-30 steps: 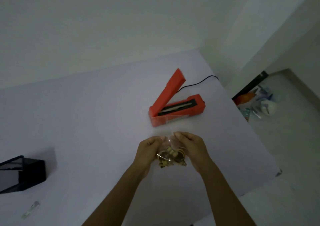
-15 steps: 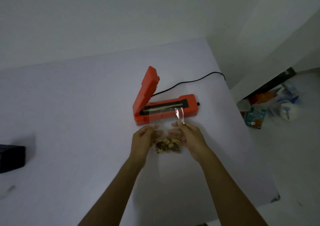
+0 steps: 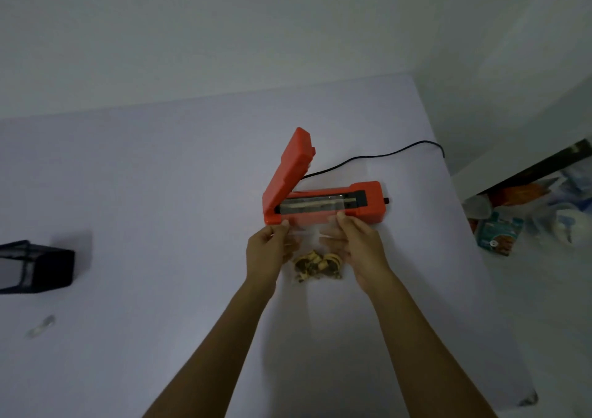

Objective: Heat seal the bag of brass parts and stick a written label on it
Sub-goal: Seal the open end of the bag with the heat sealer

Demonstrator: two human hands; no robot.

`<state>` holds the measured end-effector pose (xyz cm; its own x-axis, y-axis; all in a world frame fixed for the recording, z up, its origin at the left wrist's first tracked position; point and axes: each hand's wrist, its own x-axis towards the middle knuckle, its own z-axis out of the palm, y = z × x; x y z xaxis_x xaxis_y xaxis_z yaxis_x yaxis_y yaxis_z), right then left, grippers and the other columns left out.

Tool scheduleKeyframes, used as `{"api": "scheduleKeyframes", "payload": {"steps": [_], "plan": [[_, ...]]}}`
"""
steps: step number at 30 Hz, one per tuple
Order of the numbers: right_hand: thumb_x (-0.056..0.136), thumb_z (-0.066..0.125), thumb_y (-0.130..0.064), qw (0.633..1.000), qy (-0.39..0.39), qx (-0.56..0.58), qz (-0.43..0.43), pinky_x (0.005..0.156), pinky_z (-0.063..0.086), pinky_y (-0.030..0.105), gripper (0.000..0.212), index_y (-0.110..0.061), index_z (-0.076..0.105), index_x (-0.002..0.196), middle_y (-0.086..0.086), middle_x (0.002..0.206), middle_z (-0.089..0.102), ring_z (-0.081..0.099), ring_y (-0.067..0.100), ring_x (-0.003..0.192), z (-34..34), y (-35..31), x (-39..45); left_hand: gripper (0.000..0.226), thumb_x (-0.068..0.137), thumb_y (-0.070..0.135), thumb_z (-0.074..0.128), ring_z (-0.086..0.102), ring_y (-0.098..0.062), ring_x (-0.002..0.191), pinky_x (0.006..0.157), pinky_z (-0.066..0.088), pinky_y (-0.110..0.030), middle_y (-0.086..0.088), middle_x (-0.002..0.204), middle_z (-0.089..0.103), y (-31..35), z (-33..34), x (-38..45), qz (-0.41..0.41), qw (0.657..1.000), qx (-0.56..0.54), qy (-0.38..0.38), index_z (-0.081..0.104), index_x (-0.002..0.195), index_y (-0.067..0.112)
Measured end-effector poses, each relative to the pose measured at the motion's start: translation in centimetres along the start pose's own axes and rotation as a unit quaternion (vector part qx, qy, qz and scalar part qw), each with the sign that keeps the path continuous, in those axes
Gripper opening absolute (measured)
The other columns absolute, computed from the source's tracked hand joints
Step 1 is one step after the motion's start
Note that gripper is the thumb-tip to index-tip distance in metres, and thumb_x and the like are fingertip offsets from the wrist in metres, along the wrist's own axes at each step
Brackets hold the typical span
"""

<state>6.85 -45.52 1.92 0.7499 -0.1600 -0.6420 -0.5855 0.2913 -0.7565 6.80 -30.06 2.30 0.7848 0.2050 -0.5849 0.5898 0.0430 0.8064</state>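
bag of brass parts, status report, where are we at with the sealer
Left hand and right hand each pinch a top corner of the bag. Bag mouth laid over the open heat sealer; lid up, not sealed yet. Nothing in the way.

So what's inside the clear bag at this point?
A small heap of brass parts sits at the bottom of the bag, near the person. The left hand and right hand cover its sides, so nothing shows there.

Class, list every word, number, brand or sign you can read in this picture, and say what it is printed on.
None can be read.
Orange heat sealer: no lettering shows.
Teal packet on the floor: has printing, too blurred to read.
Clear bag in the hands: no label on it yet.
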Motion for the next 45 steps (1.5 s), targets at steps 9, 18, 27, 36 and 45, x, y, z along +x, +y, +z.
{"api": "scheduleKeyframes", "payload": {"steps": [9, 18, 27, 36, 45], "plan": [[0.091, 0.064, -0.024, 0.998, 0.056, -0.008, -0.006, 0.072, 0.059, 0.031, 0.016, -0.01, 0.071, 0.091, 0.009, 0.086, 0.076, 0.073, 0.022, 0.076, 0.9, -0.6, 0.5, 0.021, 0.096, 0.027, 0.053, 0.069, -0.024, 0.085, 0.076, 0.058, -0.035, -0.011, 0.092, 0.071, 0.8, -0.2, 0.6, -0.04, 0.999, -0.002, 0.001, 0.066, 0.094, 0.01], [0.093, 0.06, -0.029, 0.997, 0.071, -0.017, 0.011, 0.069, 0.057, 0.032, 0.016, -0.017, 0.07, 0.089, 0.005, 0.086, 0.076, 0.073, 0.021, 0.076, 1.3, -1.2, 0.5, 0.026, 0.097, 0.032, 0.051, 0.07, -0.023, 0.083, 0.075, 0.058, -0.034, -0.011, 0.092, 0.072, 0.9, -0.4, 0.7, -0.054, 0.999, 0.0, -0.007, 0.065, 0.094, 0.01], [0.093, 0.059, -0.021, 0.996, 0.081, -0.02, 0.016, 0.07, 0.055, 0.03, 0.014, -0.016, 0.07, 0.089, 0.007, 0.088, 0.076, 0.071, 0.017, 0.07, 1.2, -1.3, 1.0, 0.024, 0.097, 0.031, 0.051, 0.071, -0.023, 0.078, 0.071, 0.059, -0.031, -0.014, 0.091, 0.072, 1.2, -0.3, 1.0, -0.037, 0.999, 0.036, 0.005, 0.066, 0.091, 0.013], [0.092, 0.06, -0.018, 0.996, 0.079, -0.018, 0.024, 0.087, 0.057, 0.044, 0.015, -0.011, 0.071, 0.084, 0.004, 0.072, 0.075, 0.069, 0.016, 0.062, 1.3, -1.1, 1.4, 0.021, 0.096, 0.032, 0.046, 0.064, -0.022, 0.087, 0.081, 0.054, -0.046, -0.001, 0.092, 0.065, 3.5, -3.3, 1.7, 0.207, 0.953, 0.143, 0.17, 0.061, 0.093, 0.017], [0.092, 0.061, -0.019, 0.997, 0.077, -0.022, 0.019, 0.09, 0.055, 0.046, 0.015, -0.01, 0.07, 0.085, 0.004, 0.07, 0.075, 0.069, 0.019, 0.065, 1.1, -1.2, 1.2, 0.043, 0.098, 0.045, 0.036, 0.056, -0.008, 0.117, 0.101, 0.043, -0.035, 0.008, 0.122, 0.065, 8.9, -3.9, 3.3, 0.249, 0.95, 0.124, -0.14, 0.064, 0.121, 0.021]]}}
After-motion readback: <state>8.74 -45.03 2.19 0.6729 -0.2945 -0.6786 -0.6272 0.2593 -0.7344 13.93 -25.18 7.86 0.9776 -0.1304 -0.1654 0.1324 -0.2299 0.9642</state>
